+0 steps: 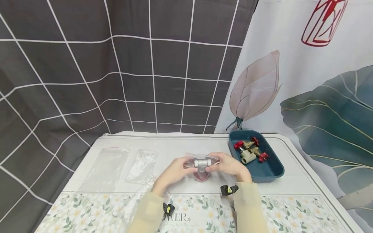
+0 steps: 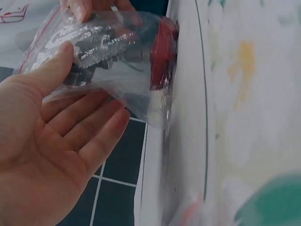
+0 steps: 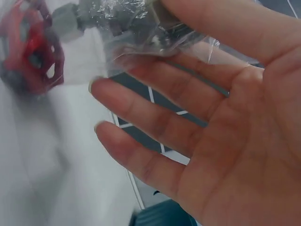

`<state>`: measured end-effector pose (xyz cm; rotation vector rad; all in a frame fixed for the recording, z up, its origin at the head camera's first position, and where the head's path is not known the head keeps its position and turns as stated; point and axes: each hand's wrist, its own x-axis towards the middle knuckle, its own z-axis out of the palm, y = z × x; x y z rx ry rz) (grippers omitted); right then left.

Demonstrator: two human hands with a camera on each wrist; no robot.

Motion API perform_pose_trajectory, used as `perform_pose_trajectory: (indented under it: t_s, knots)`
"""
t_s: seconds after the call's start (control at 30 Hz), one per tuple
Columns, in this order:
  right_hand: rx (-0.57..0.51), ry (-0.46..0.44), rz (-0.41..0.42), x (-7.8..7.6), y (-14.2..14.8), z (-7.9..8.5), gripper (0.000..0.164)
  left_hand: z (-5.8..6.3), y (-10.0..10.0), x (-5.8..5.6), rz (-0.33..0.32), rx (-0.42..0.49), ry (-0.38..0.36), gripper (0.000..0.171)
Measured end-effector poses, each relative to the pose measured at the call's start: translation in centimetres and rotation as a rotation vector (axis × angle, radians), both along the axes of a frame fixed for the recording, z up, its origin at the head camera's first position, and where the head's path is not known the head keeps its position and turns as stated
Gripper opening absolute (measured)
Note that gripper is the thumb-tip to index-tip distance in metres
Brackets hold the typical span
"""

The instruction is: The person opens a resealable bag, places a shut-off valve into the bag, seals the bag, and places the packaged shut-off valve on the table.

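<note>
A clear zip bag (image 2: pixel 141 101) with a metal valve (image 1: pixel 203 162) inside is held by both hands above the white part of the table. The valve's red handwheel (image 2: pixel 162 56) points down inside the bag, near the table. My left hand (image 1: pixel 175 170) pinches the bag's left side, its thumb on the near face and fingers behind. From the right, my right hand (image 1: pixel 230 165) grips the other side, thumb in front; its lower fingers (image 3: pixel 141 106) are spread behind the bag. Plastic glare partly blurs the valve's body.
A dark blue bin (image 1: pixel 269 167) at the right holds several valves (image 1: pixel 251 150) with red handwheels. Flat clear bags (image 1: pixel 106 168) lie on the table's left side, and more clear plastic (image 1: pixel 138 197) lies by the left sleeve. A flowered cloth (image 1: pixel 294 213) covers the near edge.
</note>
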<state>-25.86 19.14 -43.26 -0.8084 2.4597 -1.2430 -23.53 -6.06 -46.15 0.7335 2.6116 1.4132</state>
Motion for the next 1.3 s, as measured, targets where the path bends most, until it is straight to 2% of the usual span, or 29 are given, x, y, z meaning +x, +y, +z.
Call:
perform_pose_trajectory:
  t_s: [0.13,0.3,0.47,0.63,0.73,0.8,0.9,0.97,1.03,1.17,1.3]
  knots:
    - [-0.048,-0.031,-0.020,0.0,0.5,-0.1,0.030,0.2,0.7,-0.2,-0.002,0.017,-0.006,0.050]
    - [-0.166,-0.114,-0.090,-0.4,1.1,-0.3,0.044,0.7,1.5,-1.4,-0.004,0.063,-0.028,0.048]
    - [-0.315,-0.200,-0.253,-1.1,1.0,0.0,0.060,1.7,2.6,-3.2,0.009,0.141,-0.099,0.050]
    - [-0.434,-0.282,-0.415,-2.5,0.6,0.4,0.056,1.8,4.0,-5.3,0.020,0.182,-0.125,0.049]
    - [-0.485,-0.347,-0.518,-3.5,0.3,0.7,0.063,1.7,5.0,-6.7,0.060,0.205,-0.133,0.051]
    - [-0.501,-0.385,-0.585,-4.2,0.1,0.9,0.070,1.6,5.6,-7.5,0.091,0.218,-0.146,0.053]
    - [-0.491,-0.423,-0.664,-5.2,-0.1,0.9,0.070,1.1,6.4,-8.6,0.132,0.253,-0.186,0.052]
    - [-0.491,-0.448,-0.692,-5.9,-0.2,0.8,0.069,0.7,6.9,-9.2,0.145,0.299,-0.245,0.048]
    - [-0.497,-0.474,-0.721,-6.6,-0.4,0.6,0.064,0.4,7.3,-10.0,0.160,0.341,-0.297,0.046]
    - [-0.483,-0.518,-0.760,-7.9,-1.1,0.1,0.053,-0.1,7.4,-11.1,0.196,0.369,-0.392,0.053]
    - [-0.423,-0.541,-0.777,-8.5,-1.7,0.0,0.043,-0.5,7.4,-11.4,0.204,0.449,-0.501,0.056]
